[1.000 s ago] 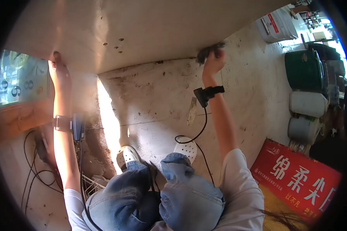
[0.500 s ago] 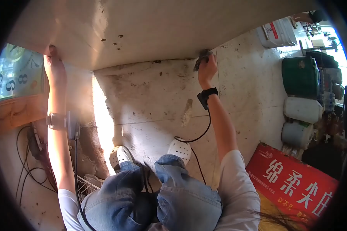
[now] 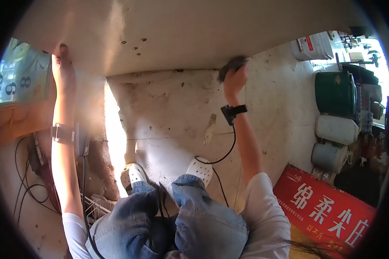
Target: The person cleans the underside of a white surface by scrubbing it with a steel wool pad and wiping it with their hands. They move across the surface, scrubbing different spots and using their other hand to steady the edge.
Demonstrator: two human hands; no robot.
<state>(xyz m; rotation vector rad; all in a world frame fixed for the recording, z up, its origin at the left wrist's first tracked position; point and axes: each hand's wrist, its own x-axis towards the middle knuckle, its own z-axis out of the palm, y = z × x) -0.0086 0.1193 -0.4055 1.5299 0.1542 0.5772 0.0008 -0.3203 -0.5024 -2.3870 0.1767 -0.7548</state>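
Note:
A large pale panel (image 3: 168,34) with several small screws spans the top of the head view. At its left edge, my left hand (image 3: 64,71) is closed around the rim, the thumb on the panel's face. My right hand (image 3: 235,82) is closed on a dark, crumpled cloth-like thing (image 3: 232,67) at the panel's lower right edge; motion blurs its outline. Each wrist wears a dark band with a small device and a cable.
A red sign (image 3: 324,207) lies at the lower right. Beyond it stand a green container (image 3: 336,93), pale jugs (image 3: 336,128) and a white bucket (image 3: 312,46). A clock-like numbered panel (image 3: 19,82), loose cables (image 3: 28,187) and a wire rack (image 3: 93,207) are at the left.
The dark thing in my right hand has shifted slightly right along the panel's edge and is more blurred. My left hand keeps its hold. The whole view has tilted a little.

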